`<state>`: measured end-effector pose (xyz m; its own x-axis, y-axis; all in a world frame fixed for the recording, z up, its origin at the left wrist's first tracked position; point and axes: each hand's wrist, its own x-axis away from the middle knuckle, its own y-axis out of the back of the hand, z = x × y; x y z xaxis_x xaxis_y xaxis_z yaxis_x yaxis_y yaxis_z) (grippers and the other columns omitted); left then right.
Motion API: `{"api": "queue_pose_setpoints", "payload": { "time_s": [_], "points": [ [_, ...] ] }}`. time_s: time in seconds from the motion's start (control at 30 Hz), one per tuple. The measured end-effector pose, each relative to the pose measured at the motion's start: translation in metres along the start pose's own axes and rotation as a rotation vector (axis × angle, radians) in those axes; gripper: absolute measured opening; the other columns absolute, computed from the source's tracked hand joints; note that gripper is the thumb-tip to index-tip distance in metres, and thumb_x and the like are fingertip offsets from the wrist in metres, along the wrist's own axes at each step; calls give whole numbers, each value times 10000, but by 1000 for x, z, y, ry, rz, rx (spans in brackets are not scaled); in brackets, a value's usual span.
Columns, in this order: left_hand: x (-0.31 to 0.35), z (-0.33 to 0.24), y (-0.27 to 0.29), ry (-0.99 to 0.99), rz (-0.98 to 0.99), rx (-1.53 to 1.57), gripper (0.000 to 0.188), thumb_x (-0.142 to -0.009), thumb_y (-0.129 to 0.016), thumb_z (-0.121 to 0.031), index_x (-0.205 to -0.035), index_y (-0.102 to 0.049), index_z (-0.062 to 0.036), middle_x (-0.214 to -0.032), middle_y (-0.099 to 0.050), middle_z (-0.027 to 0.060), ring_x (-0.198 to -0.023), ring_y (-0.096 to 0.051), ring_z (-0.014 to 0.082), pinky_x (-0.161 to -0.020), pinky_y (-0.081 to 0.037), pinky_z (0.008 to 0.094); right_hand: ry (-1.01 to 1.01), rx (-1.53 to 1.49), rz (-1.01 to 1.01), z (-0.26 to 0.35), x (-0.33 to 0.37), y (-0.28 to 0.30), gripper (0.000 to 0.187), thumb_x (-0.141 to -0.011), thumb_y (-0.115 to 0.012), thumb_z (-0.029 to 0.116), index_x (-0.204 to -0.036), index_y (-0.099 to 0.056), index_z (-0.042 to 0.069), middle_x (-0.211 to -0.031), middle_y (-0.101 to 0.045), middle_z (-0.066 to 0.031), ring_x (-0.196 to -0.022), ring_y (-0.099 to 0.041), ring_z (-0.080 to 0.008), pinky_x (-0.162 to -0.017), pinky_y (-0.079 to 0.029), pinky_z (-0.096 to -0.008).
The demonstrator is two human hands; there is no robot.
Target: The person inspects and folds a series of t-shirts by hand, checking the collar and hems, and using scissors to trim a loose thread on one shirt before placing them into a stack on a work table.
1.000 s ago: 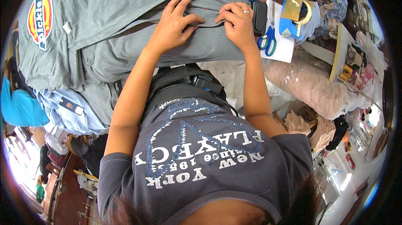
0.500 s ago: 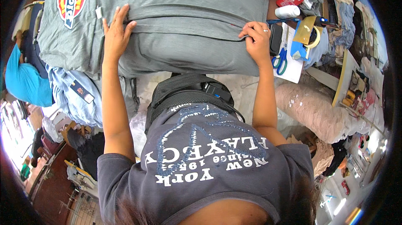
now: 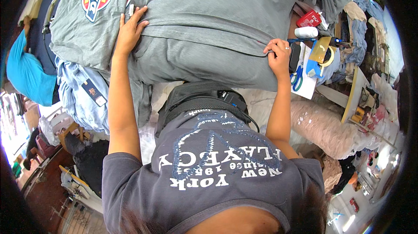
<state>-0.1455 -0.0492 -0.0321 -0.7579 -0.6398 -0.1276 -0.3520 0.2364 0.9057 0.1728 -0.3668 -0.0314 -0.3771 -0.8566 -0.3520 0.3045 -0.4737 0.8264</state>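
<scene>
The grey garment (image 3: 204,9), spread at twelve o'clock, looks soft, limp and light, probably best held by its folded edge (image 3: 226,43), which the right hand (image 3: 278,55) pinches towards two while the left hand (image 3: 129,32) rests flat, fingers apart, between ten and eleven.

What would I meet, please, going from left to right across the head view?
Turquoise shirt, dark tag, left hand on grey fabric, right hand, scissors, tape roll.
</scene>
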Motion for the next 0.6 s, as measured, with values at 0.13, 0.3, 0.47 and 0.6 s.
{"api": "queue_pose_setpoints", "payload": {
  "time_s": [0.13,0.3,0.47,0.6],
  "points": [
    [-2,4,4,-38,49,126,351,-778,-580,-226,-1108,-497,-138,-1271,-440,-17,-1247,-307,164,-1030,-53,493,-3,34,-9,1,0,0,106,-581,-494,4,-580,-535,101,-765,-531,2,-823,-465,-205,-789,-318,-352],
    [0,-2,6,-41,6,53,244,-706,-651,-222,-896,-561,-97,-1222,-483,18,-1197,-371,207,-1007,-127,511,-39,392,77,27,0,5,180,-596,-521,-6,-726,-549,115,-907,-518,-28,-986,-440,-243,-897,-261,-452],
    [1,-64,28,-40,-238,144,133,-749,-591,-177,-761,-542,-54,-747,-572,123,-759,-555,309,-666,-432,391,-86,406,18,122,-9,9,309,-619,-492,-47,-896,-561,69,-1099,-484,-113,-1151,-366,-269,-941,-240,-476],
    [-9,-98,25,34,-279,263,194,-803,-534,-265,-856,-500,-81,-716,-567,166,-679,-563,349,-556,-423,440,85,-560,319,186,-40,-15,365,-634,-422,-77,-965,-545,14,-1101,-506,-144,-1100,-434,-295,-884,-349,-361]
  ]
}}
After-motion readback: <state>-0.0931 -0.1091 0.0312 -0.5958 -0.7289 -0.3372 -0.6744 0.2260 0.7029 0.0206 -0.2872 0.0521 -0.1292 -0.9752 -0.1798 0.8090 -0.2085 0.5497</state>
